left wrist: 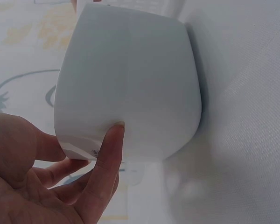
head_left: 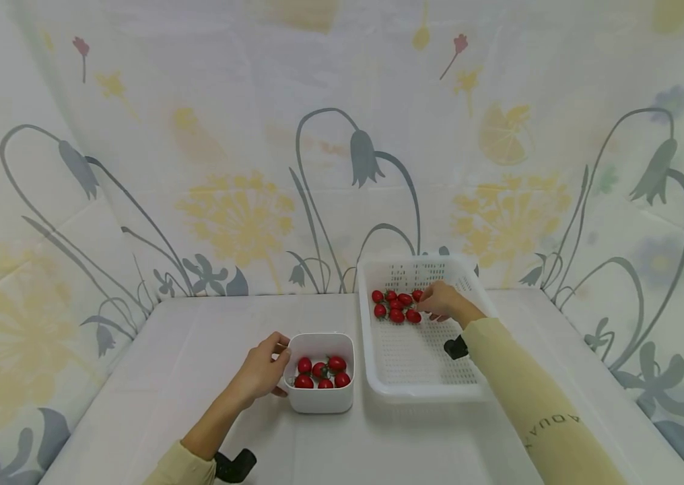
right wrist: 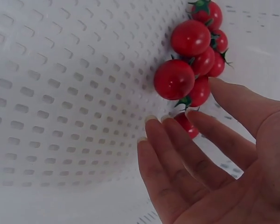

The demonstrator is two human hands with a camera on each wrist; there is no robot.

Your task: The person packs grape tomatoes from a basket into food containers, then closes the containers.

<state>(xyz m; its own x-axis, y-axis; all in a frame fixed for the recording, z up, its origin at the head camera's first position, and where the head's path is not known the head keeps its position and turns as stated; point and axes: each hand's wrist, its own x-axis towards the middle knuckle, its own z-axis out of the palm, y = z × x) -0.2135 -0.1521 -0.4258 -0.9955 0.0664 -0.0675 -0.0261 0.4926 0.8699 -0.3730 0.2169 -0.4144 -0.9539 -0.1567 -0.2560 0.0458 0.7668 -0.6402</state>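
My left hand (head_left: 262, 372) holds the left side of a small white square container (head_left: 320, 403). In the left wrist view, one fingertip presses its outer wall (left wrist: 144, 84) and the thumb is at the rim. Several red cherry tomatoes (head_left: 320, 369) lie inside it. My right hand (head_left: 446, 301) reaches into a white perforated basket (head_left: 433, 391), beside a cluster of cherry tomatoes (head_left: 397, 316) with green stems. Its thumb and fingers are spread apart in the right wrist view, around a tomato (right wrist: 185, 125) partly hidden behind the fingertips.
The basket stands just right of the container on a white tabletop (head_left: 221, 337). A curtain (head_left: 245, 87) with printed flowers hangs behind and along both sides. A black wrist mount (head_left: 235, 465) is on the left arm, and another (head_left: 456, 347) is by the right sleeve.
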